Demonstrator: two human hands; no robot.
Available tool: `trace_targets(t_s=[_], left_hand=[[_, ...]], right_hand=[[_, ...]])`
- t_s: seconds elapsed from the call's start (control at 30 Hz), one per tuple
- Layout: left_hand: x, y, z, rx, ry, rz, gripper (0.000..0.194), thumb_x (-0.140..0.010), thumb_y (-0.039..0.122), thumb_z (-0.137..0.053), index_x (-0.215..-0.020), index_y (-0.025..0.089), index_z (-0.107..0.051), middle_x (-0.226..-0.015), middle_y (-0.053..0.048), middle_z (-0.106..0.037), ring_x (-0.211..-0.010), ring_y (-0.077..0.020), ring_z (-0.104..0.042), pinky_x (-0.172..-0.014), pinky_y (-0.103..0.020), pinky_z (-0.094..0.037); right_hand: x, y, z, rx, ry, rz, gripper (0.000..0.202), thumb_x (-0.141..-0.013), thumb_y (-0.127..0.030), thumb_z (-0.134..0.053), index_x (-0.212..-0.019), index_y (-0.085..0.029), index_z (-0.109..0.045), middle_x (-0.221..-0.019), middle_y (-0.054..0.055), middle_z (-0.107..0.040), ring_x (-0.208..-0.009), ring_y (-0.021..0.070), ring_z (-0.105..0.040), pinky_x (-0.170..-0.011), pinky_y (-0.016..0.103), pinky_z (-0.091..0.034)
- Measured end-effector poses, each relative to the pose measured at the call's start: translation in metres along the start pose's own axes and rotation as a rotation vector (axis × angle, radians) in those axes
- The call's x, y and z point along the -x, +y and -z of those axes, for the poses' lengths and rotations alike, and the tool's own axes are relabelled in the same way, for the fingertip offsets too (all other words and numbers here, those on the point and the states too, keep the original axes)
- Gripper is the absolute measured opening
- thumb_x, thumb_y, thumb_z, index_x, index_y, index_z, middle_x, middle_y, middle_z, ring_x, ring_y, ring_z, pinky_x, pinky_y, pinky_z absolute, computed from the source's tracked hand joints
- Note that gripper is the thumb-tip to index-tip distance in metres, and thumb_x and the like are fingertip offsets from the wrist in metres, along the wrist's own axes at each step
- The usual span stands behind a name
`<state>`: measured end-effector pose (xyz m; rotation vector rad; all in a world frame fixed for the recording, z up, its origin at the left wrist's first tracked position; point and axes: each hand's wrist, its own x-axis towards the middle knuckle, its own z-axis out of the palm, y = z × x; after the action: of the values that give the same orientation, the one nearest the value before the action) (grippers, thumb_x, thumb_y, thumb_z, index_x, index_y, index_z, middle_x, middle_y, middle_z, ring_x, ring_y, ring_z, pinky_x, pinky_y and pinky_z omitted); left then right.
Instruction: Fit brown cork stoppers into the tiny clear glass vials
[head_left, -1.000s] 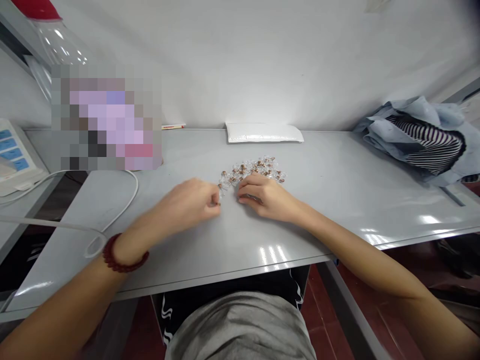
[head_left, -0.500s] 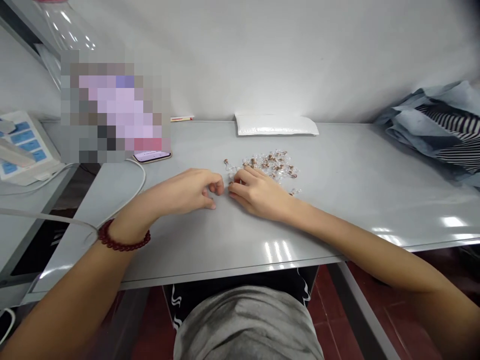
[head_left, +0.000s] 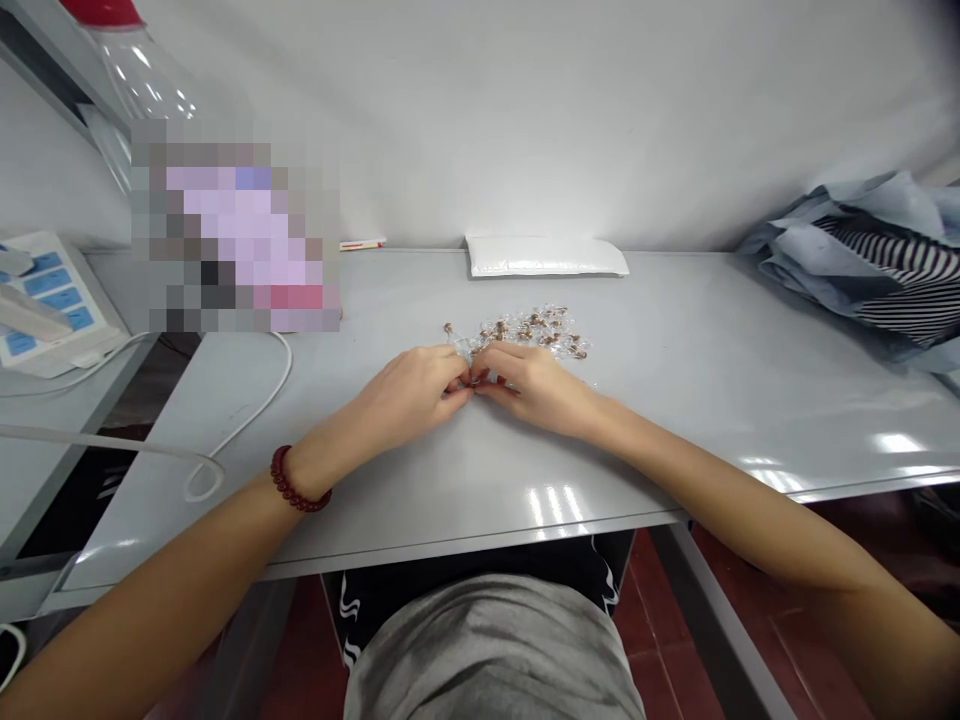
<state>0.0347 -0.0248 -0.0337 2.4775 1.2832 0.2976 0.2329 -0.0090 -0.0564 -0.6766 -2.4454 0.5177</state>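
A loose pile of small clear pieces with copper-brown parts [head_left: 551, 328] lies on the grey table [head_left: 420, 500], just beyond my hands. My left hand [head_left: 424, 390] and my right hand [head_left: 536, 390] meet at the fingertips in front of the pile. Both pinch at the same spot, where a tiny dark bit shows between the fingers; its kind is too small to make out. One brown-tipped piece [head_left: 448, 328] lies apart, left of the pile. A dark red bead bracelet [head_left: 298, 480] circles my left wrist.
A white padded packet [head_left: 547, 258] lies against the wall. At left are a power strip [head_left: 56, 300], a white cable [head_left: 259, 410] and a clear bottle with a red cap [head_left: 105, 12]. Blue-grey cloth with a striped part [head_left: 885, 260] sits at right.
My left hand has moved right until its fingertips meet those of my right hand, and its fingers have closed. My right hand has shifted slightly to the right and turned its fingers inward.
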Motion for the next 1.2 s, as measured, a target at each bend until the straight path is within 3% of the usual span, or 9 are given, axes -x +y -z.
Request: trace_targets(t_s=[0.23,0.4,0.5,0.6,0.67,0.83,0.93,1.07,1.2], left_hand=[[0.0,0.005,0.002,-0.091,-0.061,0.027,0.018,-0.073,0.018,-0.055,-0.063,0.021,-0.041,-0.064,-0.001,-0.053,-0.058,-0.0153,-0.046,-0.057,-0.029,-0.032],[0.003,0.003,0.008,-0.088,-0.071,0.092,0.011,-0.069,0.017,-0.054,-0.061,0.02,-0.045,-0.062,-0.001,-0.053,-0.057,-0.016,-0.047,-0.057,-0.03,-0.032],[0.006,-0.001,0.013,-0.084,-0.029,0.078,0.002,-0.072,0.019,-0.053,-0.07,0.019,-0.054,-0.069,-0.001,-0.058,-0.06,-0.0165,-0.051,-0.058,-0.029,-0.033],[0.008,-0.006,0.018,-0.114,-0.012,0.111,0.016,-0.077,0.025,-0.053,-0.091,0.02,-0.06,-0.077,-0.001,-0.063,-0.062,-0.0181,-0.055,-0.058,-0.029,-0.034],[0.008,-0.007,0.02,-0.121,-0.015,0.138,0.02,-0.079,0.028,-0.053,-0.096,0.02,-0.061,-0.08,-0.001,-0.064,-0.064,-0.0191,-0.057,-0.058,-0.03,-0.035],[0.006,-0.008,0.021,-0.116,-0.047,0.19,0.014,-0.078,0.021,-0.05,-0.083,0.021,-0.063,-0.071,-0.001,-0.065,-0.063,-0.0204,-0.059,-0.054,-0.03,-0.034],[0.004,-0.007,0.019,-0.042,0.017,0.226,0.016,-0.081,0.022,-0.049,-0.083,0.02,-0.065,-0.069,-0.001,-0.067,-0.062,-0.0198,-0.06,-0.054,-0.029,-0.036],[0.001,-0.002,0.013,0.151,0.169,0.186,0.024,-0.087,0.037,-0.054,-0.092,0.017,-0.067,-0.075,-0.002,-0.071,-0.062,-0.0168,-0.059,-0.056,-0.027,-0.04],[0.0,0.005,0.009,0.225,0.272,0.127,0.026,-0.09,0.034,-0.051,-0.076,0.017,-0.066,-0.067,-0.001,-0.069,-0.057,-0.0135,-0.054,-0.057,-0.026,-0.039]], right_hand=[[-0.003,-0.005,0.001,0.041,-0.112,0.044,0.018,-0.094,-0.01,-0.049,-0.092,-0.013,-0.066,-0.089,0.009,-0.065,-0.079,0.0165,-0.059,-0.071,0.029,-0.049],[0.0,-0.001,0.005,0.147,-0.114,0.051,0.02,-0.094,-0.01,-0.048,-0.084,-0.013,-0.065,-0.08,0.008,-0.061,-0.074,0.0171,-0.055,-0.067,0.03,-0.046],[-0.004,0.004,0.011,0.154,-0.04,0.041,0.013,-0.095,-0.017,-0.053,-0.092,-0.012,-0.065,-0.086,0.009,-0.062,-0.078,0.0185,-0.056,-0.069,0.031,-0.047],[-0.016,0.01,0.013,0.185,0.05,0.039,0.016,-0.094,-0.018,-0.056,-0.105,-0.011,-0.065,-0.1,0.014,-0.064,-0.093,0.0227,-0.058,-0.078,0.035,-0.049],[-0.025,0.013,0.011,0.216,-0.01,0.03,0.02,-0.091,-0.013,-0.057,-0.109,-0.012,-0.066,-0.104,0.013,-0.064,-0.097,0.0244,-0.056,-0.082,0.037,-0.048],[-0.032,0.017,0.0,0.242,-0.203,0.016,0.026,-0.093,-0.006,-0.047,-0.096,-0.013,-0.072,-0.099,0.015,-0.064,-0.089,0.0235,-0.054,-0.075,0.037,-0.047],[-0.027,0.013,0.001,0.111,-0.096,-0.013,0.025,-0.092,-0.007,-0.046,-0.095,-0.013,-0.071,-0.099,0.014,-0.063,-0.085,0.0203,-0.057,-0.073,0.035,-0.048],[-0.025,0.003,0.009,-0.378,0.152,-0.227,0.015,-0.094,-0.022,-0.055,-0.103,-0.017,-0.066,-0.1,0.007,-0.066,-0.082,0.0153,-0.062,-0.075,0.033,-0.053],[-0.025,-0.004,0.014,-0.718,0.142,-0.365,0.017,-0.093,-0.028,-0.059,-0.103,-0.016,-0.066,-0.096,0.005,-0.07,-0.085,0.0141,-0.065,-0.08,0.033,-0.054]])
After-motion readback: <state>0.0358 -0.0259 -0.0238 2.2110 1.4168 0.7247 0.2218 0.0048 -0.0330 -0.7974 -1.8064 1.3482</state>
